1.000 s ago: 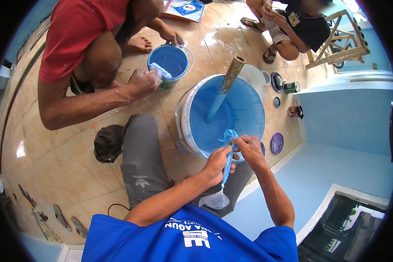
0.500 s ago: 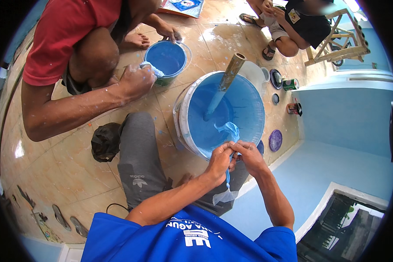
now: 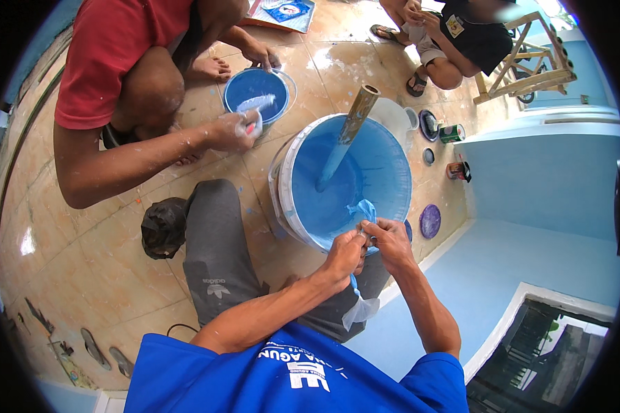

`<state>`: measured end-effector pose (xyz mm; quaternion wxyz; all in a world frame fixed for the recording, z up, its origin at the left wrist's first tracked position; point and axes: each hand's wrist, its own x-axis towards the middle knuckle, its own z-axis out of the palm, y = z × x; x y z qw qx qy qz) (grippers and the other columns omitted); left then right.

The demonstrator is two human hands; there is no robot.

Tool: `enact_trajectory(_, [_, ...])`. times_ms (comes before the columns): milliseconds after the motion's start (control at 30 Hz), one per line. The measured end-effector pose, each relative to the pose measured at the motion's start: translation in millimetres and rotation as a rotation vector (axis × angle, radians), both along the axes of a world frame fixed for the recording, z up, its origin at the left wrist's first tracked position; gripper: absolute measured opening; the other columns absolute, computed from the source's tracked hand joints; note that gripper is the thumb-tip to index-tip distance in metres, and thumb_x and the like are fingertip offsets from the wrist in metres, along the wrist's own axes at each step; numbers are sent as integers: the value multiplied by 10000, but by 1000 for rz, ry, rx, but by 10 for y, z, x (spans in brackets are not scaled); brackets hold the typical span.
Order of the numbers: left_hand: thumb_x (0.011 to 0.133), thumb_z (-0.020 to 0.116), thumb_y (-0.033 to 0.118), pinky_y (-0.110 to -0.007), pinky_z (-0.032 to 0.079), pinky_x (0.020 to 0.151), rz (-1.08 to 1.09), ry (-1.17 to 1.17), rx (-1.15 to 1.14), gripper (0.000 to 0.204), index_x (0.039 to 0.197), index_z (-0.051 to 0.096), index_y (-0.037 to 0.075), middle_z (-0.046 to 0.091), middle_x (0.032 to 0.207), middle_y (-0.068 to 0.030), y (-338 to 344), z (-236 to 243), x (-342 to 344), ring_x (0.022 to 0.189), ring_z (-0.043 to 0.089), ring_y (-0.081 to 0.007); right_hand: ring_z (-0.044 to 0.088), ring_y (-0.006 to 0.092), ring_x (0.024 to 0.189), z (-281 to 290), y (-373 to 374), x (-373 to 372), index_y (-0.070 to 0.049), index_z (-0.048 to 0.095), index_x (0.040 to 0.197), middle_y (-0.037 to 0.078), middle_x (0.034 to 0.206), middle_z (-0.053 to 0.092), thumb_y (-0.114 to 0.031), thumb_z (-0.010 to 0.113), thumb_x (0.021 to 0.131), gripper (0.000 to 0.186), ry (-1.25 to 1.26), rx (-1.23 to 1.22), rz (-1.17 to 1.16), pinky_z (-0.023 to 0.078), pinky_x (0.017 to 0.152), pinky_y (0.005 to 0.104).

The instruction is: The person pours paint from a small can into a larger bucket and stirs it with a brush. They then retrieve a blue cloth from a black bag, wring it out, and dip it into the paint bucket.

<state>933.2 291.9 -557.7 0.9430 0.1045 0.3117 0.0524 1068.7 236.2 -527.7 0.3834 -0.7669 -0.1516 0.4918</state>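
Observation:
My left hand (image 3: 344, 256) and my right hand (image 3: 390, 241) meet at the near rim of a large white bucket (image 3: 286, 165) of blue paint. Both pinch a thin plastic bag (image 3: 362, 310) smeared with blue; its top (image 3: 364, 209) pokes up over the paint and its clear tail hangs below my hands. A wooden stirring stick (image 3: 348, 134) leans in the bucket. My grey-trousered knee (image 3: 217, 227) is left of the bucket.
A person in a red shirt (image 3: 110, 48) crouches at the left, one hand (image 3: 231, 131) holding something pale over a small blue paint pail (image 3: 258, 93). Another person (image 3: 461, 41) squats far right near small tins (image 3: 452, 133) and lids (image 3: 430, 221). A black bag (image 3: 163, 227) lies on the tiles.
The view has shifted a little. My hands stay together on the bag at the bucket's rim. The red-shirted person's hand has stayed by the small pail.

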Motion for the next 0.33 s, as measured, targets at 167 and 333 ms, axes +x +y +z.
enact_trajectory(167, [1053, 430, 207, -264, 235, 407, -47, 12, 100, 248, 829, 489, 120, 388, 634, 59, -3, -16, -7, 462, 313, -43, 541, 75, 629, -45, 30, 71, 26, 744, 924, 19, 777, 674, -187, 721, 949, 216, -26, -18, 1, 438, 603, 246])
enact_trajectory(333, [1044, 420, 194, -255, 228, 420, -29, -18, 110, 207, 867, 497, 122, 379, 650, 74, -12, -28, -20, 476, 316, -39, 514, 75, 639, -47, 74, 89, 31, 768, 894, 5, 718, 649, -186, 732, 909, 221, -47, -25, 11, 399, 597, 245])
